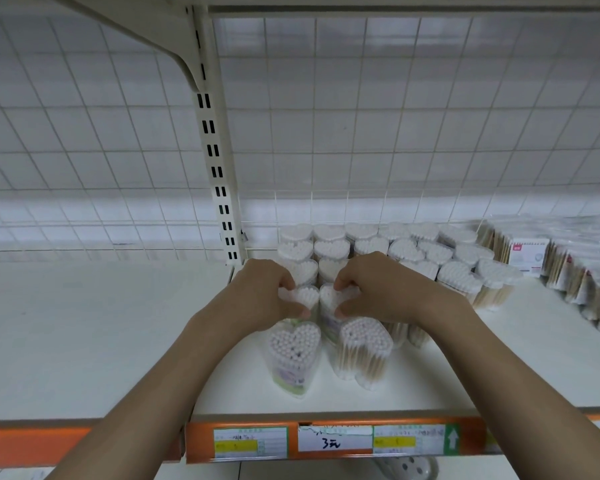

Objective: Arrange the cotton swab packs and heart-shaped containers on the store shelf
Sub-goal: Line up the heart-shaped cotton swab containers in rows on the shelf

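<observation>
Several clear heart-shaped containers of cotton swabs stand in rows on the white shelf (118,341). My left hand (264,292) grips one heart container (303,297) from its left side, thumb in front. My right hand (378,289) grips the neighbouring heart container (329,299) the same way from the right. In front of them stand two more heart containers, one with a green label (293,355) and one showing wooden sticks (364,348). Flat cotton swab packs (527,254) lean in a row at the far right.
A slotted upright post (219,174) and a wire grid back panel (395,133) close the shelf behind. The shelf's front edge carries an orange price strip (333,441) with labels. The left shelf bay is bare white board.
</observation>
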Tool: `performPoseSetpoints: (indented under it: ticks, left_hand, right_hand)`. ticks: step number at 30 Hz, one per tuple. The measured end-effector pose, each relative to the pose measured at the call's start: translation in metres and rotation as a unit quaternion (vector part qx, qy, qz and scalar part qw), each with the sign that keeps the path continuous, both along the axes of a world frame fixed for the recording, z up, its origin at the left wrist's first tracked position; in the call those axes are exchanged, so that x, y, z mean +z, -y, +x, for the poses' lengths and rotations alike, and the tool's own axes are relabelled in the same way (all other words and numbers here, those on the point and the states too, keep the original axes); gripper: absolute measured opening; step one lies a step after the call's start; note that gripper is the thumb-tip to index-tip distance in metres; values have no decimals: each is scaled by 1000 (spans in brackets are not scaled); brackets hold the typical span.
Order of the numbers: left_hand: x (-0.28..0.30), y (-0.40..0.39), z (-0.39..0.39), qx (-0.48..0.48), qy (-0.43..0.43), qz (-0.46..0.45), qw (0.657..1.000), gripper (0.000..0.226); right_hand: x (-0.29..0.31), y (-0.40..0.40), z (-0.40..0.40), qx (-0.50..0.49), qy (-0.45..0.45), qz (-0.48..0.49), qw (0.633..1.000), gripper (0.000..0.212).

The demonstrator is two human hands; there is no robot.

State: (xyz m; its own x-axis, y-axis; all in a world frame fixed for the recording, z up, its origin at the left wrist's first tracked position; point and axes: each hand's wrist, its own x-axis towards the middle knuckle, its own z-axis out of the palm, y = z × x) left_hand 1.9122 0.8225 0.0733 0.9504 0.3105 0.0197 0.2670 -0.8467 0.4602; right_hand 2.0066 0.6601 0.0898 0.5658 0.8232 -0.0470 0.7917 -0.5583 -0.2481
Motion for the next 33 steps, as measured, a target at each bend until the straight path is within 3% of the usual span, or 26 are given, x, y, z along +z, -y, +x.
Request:
performPoseSetpoints:
  ticks: [20,24,27,33]
  left_hand:
    - [-12,-5,6,-15,10,28,999,50]
    - [-8,-5,-7,-28,37,63,997,56]
    - [-3,-3,-19,-18,89,48,995,46]
    - [-6,8,-40,-39,89,5,995,35]
  right_hand:
    - [-9,-2,6,9,15,-3,1000,44]
    - [-8,8,4,23,17,52,998,15]
    - [-8,18,-1,21,26,73,997,33]
    - [-7,38,-10,44,14,73,996,34]
